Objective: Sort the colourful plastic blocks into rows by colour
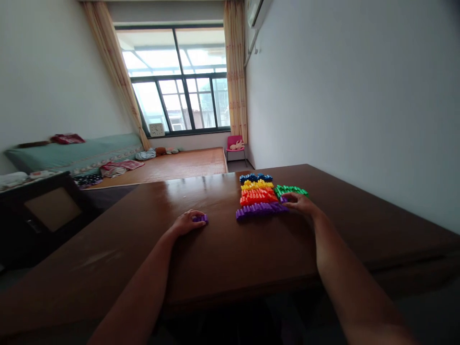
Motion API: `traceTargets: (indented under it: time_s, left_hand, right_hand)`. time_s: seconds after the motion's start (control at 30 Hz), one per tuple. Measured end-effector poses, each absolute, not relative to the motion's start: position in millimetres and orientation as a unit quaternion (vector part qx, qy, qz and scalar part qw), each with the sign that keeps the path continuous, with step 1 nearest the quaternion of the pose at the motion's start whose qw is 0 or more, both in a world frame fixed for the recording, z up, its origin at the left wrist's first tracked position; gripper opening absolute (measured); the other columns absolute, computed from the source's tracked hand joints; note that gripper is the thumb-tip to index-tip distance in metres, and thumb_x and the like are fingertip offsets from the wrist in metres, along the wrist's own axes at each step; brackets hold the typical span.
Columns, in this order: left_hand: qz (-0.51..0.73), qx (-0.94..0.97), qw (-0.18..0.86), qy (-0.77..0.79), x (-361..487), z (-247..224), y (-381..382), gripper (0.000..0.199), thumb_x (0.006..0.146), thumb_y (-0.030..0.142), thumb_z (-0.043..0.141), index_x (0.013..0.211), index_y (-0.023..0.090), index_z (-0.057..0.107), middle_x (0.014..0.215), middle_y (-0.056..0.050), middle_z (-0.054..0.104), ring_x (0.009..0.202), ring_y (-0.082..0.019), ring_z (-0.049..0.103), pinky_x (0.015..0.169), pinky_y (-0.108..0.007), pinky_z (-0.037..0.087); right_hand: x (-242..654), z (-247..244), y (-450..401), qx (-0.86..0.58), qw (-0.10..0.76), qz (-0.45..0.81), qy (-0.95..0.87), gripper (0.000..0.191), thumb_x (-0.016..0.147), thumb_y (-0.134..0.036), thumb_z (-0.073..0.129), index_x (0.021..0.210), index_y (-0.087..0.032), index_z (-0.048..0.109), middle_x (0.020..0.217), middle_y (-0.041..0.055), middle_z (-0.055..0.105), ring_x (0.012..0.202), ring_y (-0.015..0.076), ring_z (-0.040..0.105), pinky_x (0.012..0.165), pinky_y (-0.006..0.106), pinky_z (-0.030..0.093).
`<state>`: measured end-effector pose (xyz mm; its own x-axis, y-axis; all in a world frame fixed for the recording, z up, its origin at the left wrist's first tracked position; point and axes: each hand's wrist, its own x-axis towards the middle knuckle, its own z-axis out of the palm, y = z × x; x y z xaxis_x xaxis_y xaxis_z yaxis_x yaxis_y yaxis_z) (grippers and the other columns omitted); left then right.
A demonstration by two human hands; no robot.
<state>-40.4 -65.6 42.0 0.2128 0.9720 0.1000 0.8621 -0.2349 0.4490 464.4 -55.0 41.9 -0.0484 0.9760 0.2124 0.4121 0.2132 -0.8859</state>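
the tabletop (230, 254) supports all small coloured pieces. nearest to the person, the left hand (185, 224) is closed, fingers and thumb curled about a small purple cluster (204, 219). this cluster is well apart from the other pieces, to their left; it is not integrated with any row.

the purple row (255, 211) is the nearest band of the main group. its pieces stand side by side in close sequence; the right end appears less even than the left. at that end, the right hand (302, 203) is positioned with bent fingers and thumb about a purple piece (283, 199). whether the piece is gripped or only touched cannot be told.

directly beyond the purple row, the red-orange band (257, 196) is assembled. the green group (293, 190) lies to its right, beside the main group and outside the stack of bands; part of it is hidden by the right hand. next in sequence is the yellow band (257, 184), then the blue band (256, 178), the farthest.

status, by judgement: sorting by colour appears largely complete. outstanding items are the separate purple cluster and the purple piece at the right hand. the bed (187, 163) and the window (179, 79) lie beyond the tabletop.
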Motion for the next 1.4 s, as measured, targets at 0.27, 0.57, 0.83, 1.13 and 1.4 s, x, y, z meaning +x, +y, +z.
traceTargets:
  time_s: [0.27,0.57,0.83,1.13,1.4]
  left_hand:
    - [0.185,0.755,0.164,0.607,-39,40,-57,0.058,0.065,0.061,0.067,0.107,0.022,0.071,0.104,-0.007,0.069,0.094,-0.026,0.063,0.085,-0.035,0.049]
    - [0.241,0.837,0.131,0.473,66,81,-50,0.049,0.07,0.05,0.07,0.108,0.019,0.07,0.1,-0.007,0.066,0.078,-0.017,0.059,0.074,-0.029,0.048]
    - [0.213,0.865,0.106,0.441,141,83,-36,0.046,0.068,0.045,0.073,0.106,0.02,0.071,0.094,-0.005,0.066,0.072,-0.015,0.059,0.07,-0.027,0.047]
    - [0.128,0.881,0.058,0.451,152,81,-34,0.057,0.068,0.061,0.069,0.113,0.027,0.07,0.104,-0.005,0.069,0.093,-0.024,0.063,0.079,-0.03,0.048]
    - [0.23,0.836,0.09,0.49,116,76,-29,0.053,0.085,0.061,0.047,0.109,0.02,0.07,0.102,-0.006,0.067,0.075,-0.016,0.061,0.072,-0.028,0.048]
  right_hand:
    - [457,31,-50,-0.507,0.392,0.377,-0.669,0.052,0.053,-0.022,0.079,0.104,-0.018,0.07,0.104,0.0065,0.071,0.094,0.0239,0.065,0.089,0.037,0.052]
    - [455,27,-41,-0.613,0.477,0.195,-0.599,0.04,0.078,-0.033,0.064,0.114,-0.016,0.065,0.109,0.0112,0.069,0.086,0.0203,0.066,0.081,0.034,0.054]
    - [442,27,-40,-0.626,0.449,0.112,-0.628,0.026,0.081,-0.026,0.057,0.104,-0.019,0.068,0.102,0.0077,0.072,0.079,0.0185,0.068,0.078,0.031,0.053]
    - [440,35,-43,-0.632,0.437,0.1,-0.633,0.023,0.083,-0.026,0.055,0.101,-0.02,0.068,0.097,0.0059,0.072,0.076,0.0169,0.066,0.075,0.028,0.051]
    - [450,27,-35,-0.633,0.518,0.088,-0.569,0.034,0.087,-0.043,0.046,0.093,-0.019,0.069,0.091,0.0086,0.073,0.079,0.0201,0.065,0.077,0.031,0.05]
